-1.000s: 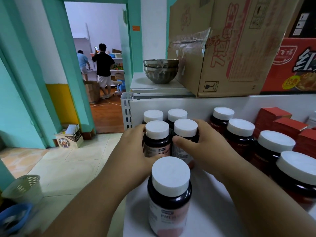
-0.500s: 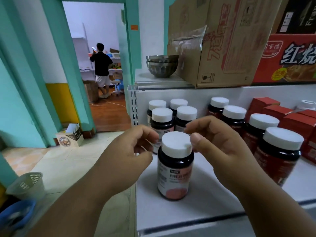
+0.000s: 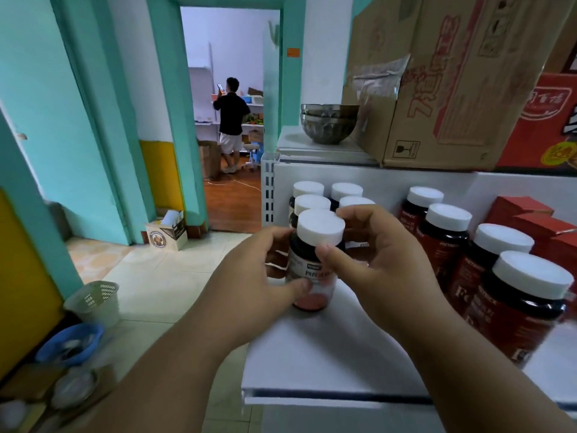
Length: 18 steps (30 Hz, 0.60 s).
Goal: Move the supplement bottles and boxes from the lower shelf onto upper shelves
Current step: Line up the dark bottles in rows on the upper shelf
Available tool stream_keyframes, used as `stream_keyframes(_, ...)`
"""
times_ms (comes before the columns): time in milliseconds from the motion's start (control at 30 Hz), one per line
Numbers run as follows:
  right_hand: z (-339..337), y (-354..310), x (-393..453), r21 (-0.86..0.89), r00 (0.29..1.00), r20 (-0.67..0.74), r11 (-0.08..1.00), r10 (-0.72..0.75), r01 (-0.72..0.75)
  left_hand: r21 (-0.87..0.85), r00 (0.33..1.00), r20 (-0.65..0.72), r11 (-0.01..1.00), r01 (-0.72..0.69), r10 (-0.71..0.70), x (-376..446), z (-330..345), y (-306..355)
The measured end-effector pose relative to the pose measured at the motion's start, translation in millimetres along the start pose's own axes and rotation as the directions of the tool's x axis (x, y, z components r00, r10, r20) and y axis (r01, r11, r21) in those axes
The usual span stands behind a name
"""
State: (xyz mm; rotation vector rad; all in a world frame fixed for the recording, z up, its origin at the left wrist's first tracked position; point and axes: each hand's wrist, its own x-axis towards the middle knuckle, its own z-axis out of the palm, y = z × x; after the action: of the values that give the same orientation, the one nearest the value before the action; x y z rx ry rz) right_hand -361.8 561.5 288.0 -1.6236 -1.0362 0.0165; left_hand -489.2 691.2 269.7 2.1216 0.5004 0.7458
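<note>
A dark supplement bottle [image 3: 313,267] with a white cap and a pink-and-white label stands on the white shelf [image 3: 327,364]. My left hand [image 3: 259,276] grips its left side, thumb across the lower label. My right hand [image 3: 374,260] grips its right side, thumb on the front under the cap. Behind it stand several matching small bottles [image 3: 309,195]. To the right runs a row of larger dark bottles [image 3: 446,232] with red labels, and beyond them red boxes [image 3: 527,214].
A cardboard carton [image 3: 443,82], a red carton [image 3: 549,120] and stacked metal bowls [image 3: 329,123] sit on the shelf above. On the floor at left are a mesh bin [image 3: 93,303], a blue basin [image 3: 71,342] and a small box [image 3: 167,234]. A person [image 3: 231,120] stands beyond the doorway.
Both hands left the rear bottles, came back to the front bottle, and now grip it from both sides. It stands closer to the rear group than before.
</note>
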Motion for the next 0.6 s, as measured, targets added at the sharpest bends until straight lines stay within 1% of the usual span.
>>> stream_keyframes(100, 9, 1, 6, -0.020, 0.998, -0.063, 1.000, 0.017, -0.018, -0.009, 1.000, -0.014, 1.000, 0.016, -0.016, 9, 3, -3)
stream_keyframes(167, 12, 2, 7, -0.049, 0.995, -0.094, 0.999, 0.017, -0.021, -0.021, 0.999, 0.020, 0.999, 0.027, -0.026, 13, 2, -7)
stream_keyframes(267, 12, 3, 3, -0.052, 0.997, -0.060, 0.998, 0.037, -0.040, -0.033, 0.997, 0.072, 0.999, 0.010, -0.007, 16, 0, -15)
stream_keyframes(333, 12, 6, 0, -0.037, 0.997, -0.063, 0.998, 0.045, -0.048, -0.033, 0.997, 0.074, 0.999, -0.004, 0.007, 16, 2, -20)
stream_keyframes(433, 11, 12, -4, -0.025, 0.987, -0.144, 0.997, 0.064, -0.069, -0.040, 0.994, 0.108, 0.999, 0.028, -0.024, 18, 4, -25)
stream_keyframes(500, 7, 15, -2, -0.085, 0.972, -0.221, 0.991, 0.084, -0.105, -0.028, 0.988, 0.149, 0.998, 0.053, -0.048, 18, 1, -27)
stream_keyframes(567, 2, 19, 5, -0.208, 0.956, -0.279, 0.966, 0.091, -0.153, -0.020, 0.984, 0.165, 0.998, 0.067, -0.062, 19, -1, -27)
stream_keyframes(600, 1, 21, 9, -0.267, 0.954, -0.286, 0.948, 0.093, -0.173, -0.024, 0.984, 0.166, 0.997, 0.074, -0.068, 19, 0, -27)
